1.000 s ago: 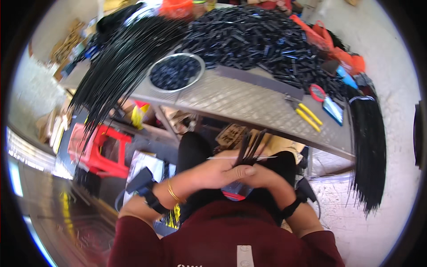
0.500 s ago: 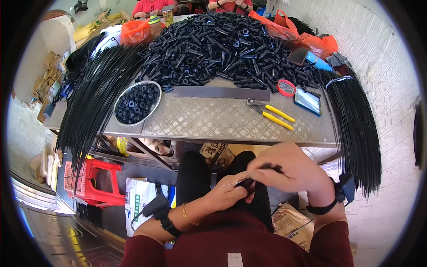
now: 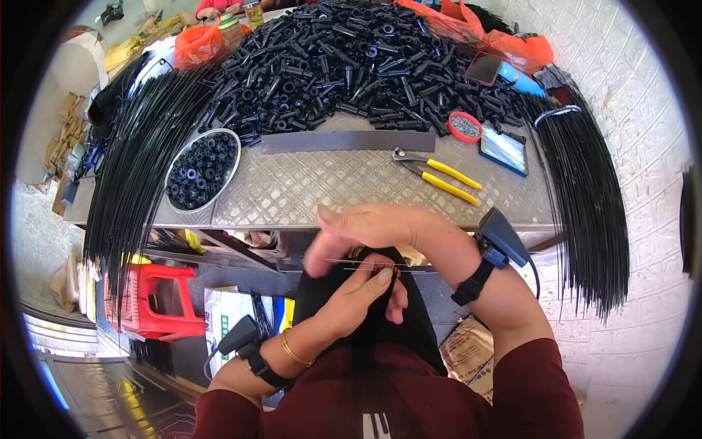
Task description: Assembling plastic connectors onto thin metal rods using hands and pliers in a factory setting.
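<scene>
My left hand is over my lap, its thumb and fingers pinched together on thin pale wires. Something dark shows beside the thumb tip, too small to make out. Above it, my right hand reaches leftward, the fingers bent down and blurred by motion near the free ends of the wires. Whether those fingers hold anything is not clear. On the table beyond lie yellow-handled cutting pliers and a long flat dark metal strip.
A heap of black tubular plastic parts covers the table's far side. A metal bowl of black rings is at left. Bundles of black strands hang over both ends. A pink dish and a red stool are also there.
My right hand has swung up and to the left, from beside the left hand to above it. The left hand keeps its pinch. The whole view has shifted slightly.
</scene>
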`<move>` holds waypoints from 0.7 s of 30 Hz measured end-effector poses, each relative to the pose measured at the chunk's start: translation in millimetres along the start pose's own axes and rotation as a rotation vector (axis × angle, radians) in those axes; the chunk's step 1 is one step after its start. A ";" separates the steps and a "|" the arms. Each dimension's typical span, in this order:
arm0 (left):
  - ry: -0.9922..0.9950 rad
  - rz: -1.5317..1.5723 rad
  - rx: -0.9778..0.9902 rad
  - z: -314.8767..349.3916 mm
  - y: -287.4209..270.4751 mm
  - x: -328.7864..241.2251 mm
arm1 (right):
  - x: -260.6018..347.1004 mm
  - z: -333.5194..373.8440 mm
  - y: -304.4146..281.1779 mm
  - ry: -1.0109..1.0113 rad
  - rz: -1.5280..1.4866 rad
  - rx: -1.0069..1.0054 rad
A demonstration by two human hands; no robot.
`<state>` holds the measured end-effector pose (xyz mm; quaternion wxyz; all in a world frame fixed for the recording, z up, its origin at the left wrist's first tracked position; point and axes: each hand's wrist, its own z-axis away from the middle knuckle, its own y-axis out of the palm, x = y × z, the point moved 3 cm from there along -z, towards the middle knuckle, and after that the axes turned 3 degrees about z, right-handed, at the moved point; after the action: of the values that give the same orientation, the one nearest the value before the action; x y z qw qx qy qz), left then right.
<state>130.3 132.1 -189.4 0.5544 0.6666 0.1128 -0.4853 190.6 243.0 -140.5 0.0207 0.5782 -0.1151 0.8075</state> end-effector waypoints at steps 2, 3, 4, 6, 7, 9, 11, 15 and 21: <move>0.027 0.020 -0.080 2.3 -9.6 -5.0 | -2.0 0.3 -0.6 -0.005 0.006 0.085; 0.035 0.026 -0.143 3.7 -14.5 -6.5 | -0.7 4.4 -5.4 -0.067 0.085 -0.050; 0.056 0.060 -0.186 4.8 -18.7 -8.3 | 1.7 12.2 -8.7 -0.189 0.162 -0.232; 0.083 0.075 -0.300 6.5 -25.2 -10.7 | -1.7 33.3 -10.9 -0.244 0.133 -0.494; 0.105 0.086 -0.346 7.1 -28.2 -12.5 | -7.9 45.8 -8.0 -0.174 0.029 -0.566; 0.099 0.055 -0.408 8.0 -32.9 -15.7 | -20.9 57.6 5.8 -0.090 -0.065 -0.655; 0.074 -0.013 -0.436 8.8 -37.3 -19.9 | -33.2 58.2 23.4 -0.009 -0.057 -0.683; 0.073 -0.173 -0.380 6.3 -42.5 -26.8 | -46.8 51.6 39.5 -0.090 -0.278 -0.809; 0.001 -0.227 -0.331 4.4 -46.4 -28.1 | -60.6 54.9 39.7 -0.199 -0.307 -0.823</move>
<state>81.9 155.9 -196.5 0.5982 0.5496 0.2655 -0.5193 255.0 198.9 -187.0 0.3574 0.6070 -0.3407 0.6227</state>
